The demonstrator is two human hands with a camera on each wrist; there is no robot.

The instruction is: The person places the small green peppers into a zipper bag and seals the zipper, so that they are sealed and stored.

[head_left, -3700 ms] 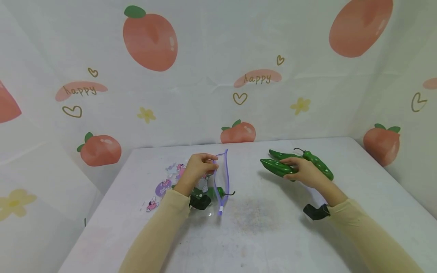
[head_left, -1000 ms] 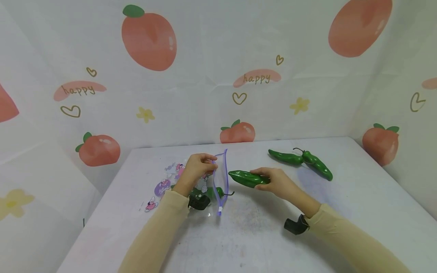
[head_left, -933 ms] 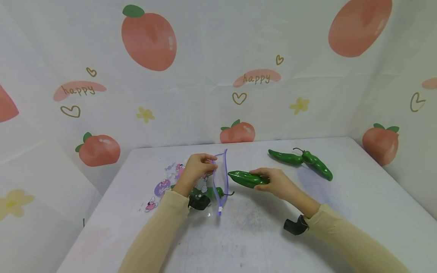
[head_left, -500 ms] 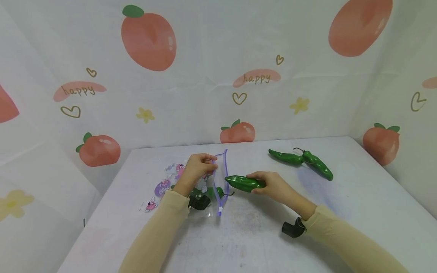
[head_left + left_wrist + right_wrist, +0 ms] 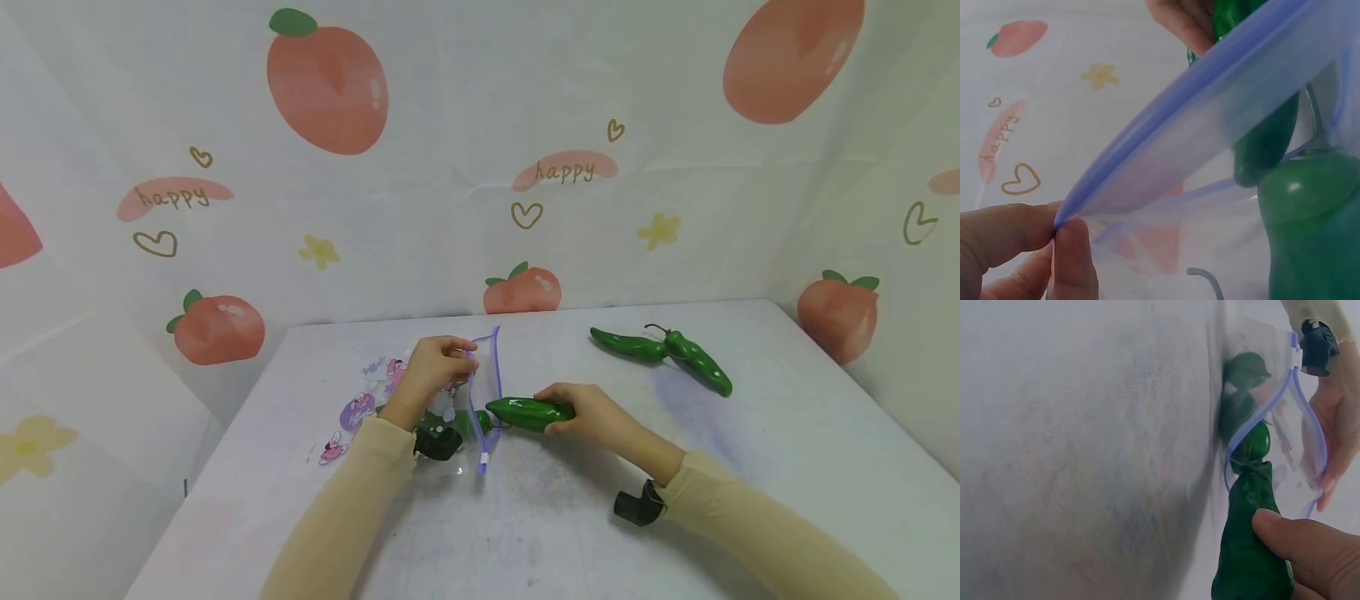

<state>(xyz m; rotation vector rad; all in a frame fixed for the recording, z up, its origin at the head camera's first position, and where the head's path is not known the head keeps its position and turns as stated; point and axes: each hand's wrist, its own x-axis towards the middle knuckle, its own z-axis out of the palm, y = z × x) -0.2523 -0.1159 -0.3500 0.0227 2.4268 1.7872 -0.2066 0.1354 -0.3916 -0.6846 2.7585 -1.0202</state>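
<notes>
My left hand (image 5: 437, 371) pinches the rim of a clear zip bag (image 5: 1129, 140) with a purple edge, and its mouth gapes toward the right. Inside the bag lie several green peppers (image 5: 1239, 412); one (image 5: 1313, 219) sits close to the mouth with its stem showing. My right hand (image 5: 592, 417) grips another green pepper (image 5: 528, 413) between thumb and fingers. That pepper's tip is at the bag's opening, and the left wrist view shows it behind the near purple edge. Part of the bag is hidden behind my left forearm.
Two more green peppers, one lying flat (image 5: 628, 345) and one slanted (image 5: 697, 363), rest at the back right of the white table (image 5: 570, 533). A white printed cloth (image 5: 420, 208) hangs behind the table.
My right hand took a green pepper from the group at the back right and carried it left and nearer to me, to the bag's mouth. My left hand has stayed in place.
</notes>
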